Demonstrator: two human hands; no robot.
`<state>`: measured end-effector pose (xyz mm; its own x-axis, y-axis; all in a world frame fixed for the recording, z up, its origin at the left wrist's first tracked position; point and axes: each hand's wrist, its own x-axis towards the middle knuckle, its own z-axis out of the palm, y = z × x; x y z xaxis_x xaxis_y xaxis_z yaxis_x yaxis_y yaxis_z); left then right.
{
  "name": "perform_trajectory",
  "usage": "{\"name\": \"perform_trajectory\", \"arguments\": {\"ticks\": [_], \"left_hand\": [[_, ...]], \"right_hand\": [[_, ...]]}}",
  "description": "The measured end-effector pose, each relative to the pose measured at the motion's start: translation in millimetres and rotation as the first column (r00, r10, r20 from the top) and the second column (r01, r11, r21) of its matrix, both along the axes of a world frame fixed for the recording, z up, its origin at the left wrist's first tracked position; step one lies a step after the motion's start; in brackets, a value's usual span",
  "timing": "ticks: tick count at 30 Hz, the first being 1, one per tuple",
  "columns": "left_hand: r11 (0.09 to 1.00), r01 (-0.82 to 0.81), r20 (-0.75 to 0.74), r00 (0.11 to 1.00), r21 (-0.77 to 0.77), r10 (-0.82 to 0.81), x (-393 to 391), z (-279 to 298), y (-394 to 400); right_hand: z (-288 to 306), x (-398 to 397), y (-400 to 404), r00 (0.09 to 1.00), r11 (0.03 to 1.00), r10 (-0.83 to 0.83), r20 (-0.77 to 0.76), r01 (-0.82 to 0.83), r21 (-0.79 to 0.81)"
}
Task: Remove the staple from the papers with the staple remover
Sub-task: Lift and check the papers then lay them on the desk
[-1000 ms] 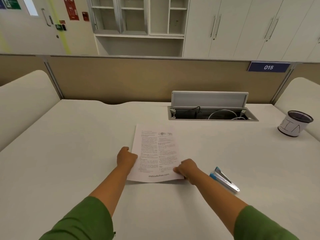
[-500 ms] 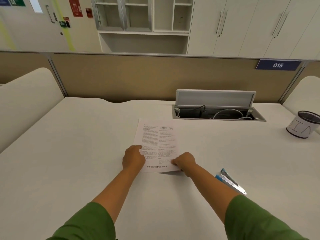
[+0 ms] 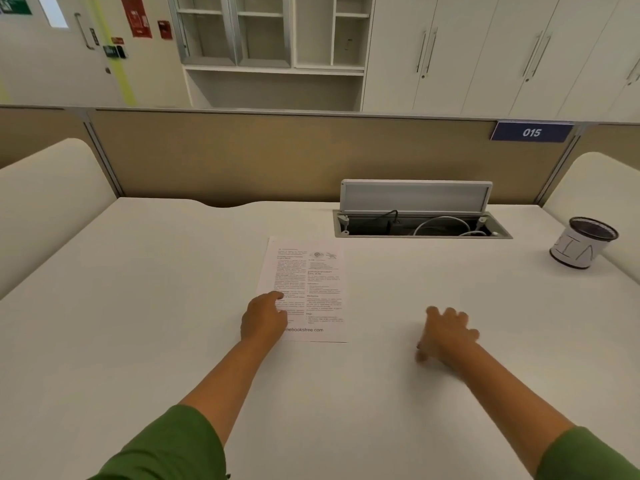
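- The right hand (image 3: pixel 446 336) is leaving the near right corner of the papers (image 3: pixel 306 289) it was pinching a moment ago and is now hovering over the bare table (image 3: pixel 138 306) to their right, fingers spread and gripping nothing.
- The left hand (image 3: pixel 265 318) is still pressing the near left edge of the papers, fingers curled together on the sheet rather than clamped round it.
- The papers are lying flat at the middle of the table; the staple is too small to make out.
- The blue staple remover, seen earlier near the right forearm, is not visible now; the right hand is probably reaching for it, so removal is not yet begun.
- Readable writing: "mebooksfree.com" along the papers' near margin; "015" on the blue plate (image 3: pixel 531 132) at the far right of the partition; hand-drawn marks on the cup (image 3: pixel 581 247) at the far right are not legible.
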<state>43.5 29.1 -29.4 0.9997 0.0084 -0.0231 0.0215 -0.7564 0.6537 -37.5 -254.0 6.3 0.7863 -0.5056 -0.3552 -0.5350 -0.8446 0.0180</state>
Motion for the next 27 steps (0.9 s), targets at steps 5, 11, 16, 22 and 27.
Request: {"name": "perform_trajectory", "arguments": {"ticks": [5,11,16,22,27], "left_hand": [[0.965,0.209,0.037,0.975,0.161,-0.217,-8.5,-3.4,-12.4],[0.836,0.376,-0.140,0.927,0.400,-0.349,-14.0,-14.2,-19.8],[0.853,0.347,-0.098,0.937,0.390,-0.336,-12.1,-16.3,-20.0],[0.867,0.330,-0.077,0.942,0.373,-0.326,-6.6,-20.0,-15.7],[0.880,0.329,-0.091,0.944,0.344,-0.317,-3.7,-26.4,-13.3]], "right_hand": [[-13.0,-17.9,-33.7,0.997,0.996,0.069,0.025,-0.071,0.049],[-9.3,14.7,-21.0,0.961,0.983,-0.010,0.276,-0.042,0.181],[-0.9,67.6,-4.5,0.914,0.955,-0.117,0.388,-0.003,0.295],[-16.0,103.2,3.6,0.880,0.940,-0.215,0.423,0.069,0.335],[-29.9,114.2,9.7,0.867,0.949,-0.186,0.461,0.038,0.312]]}}
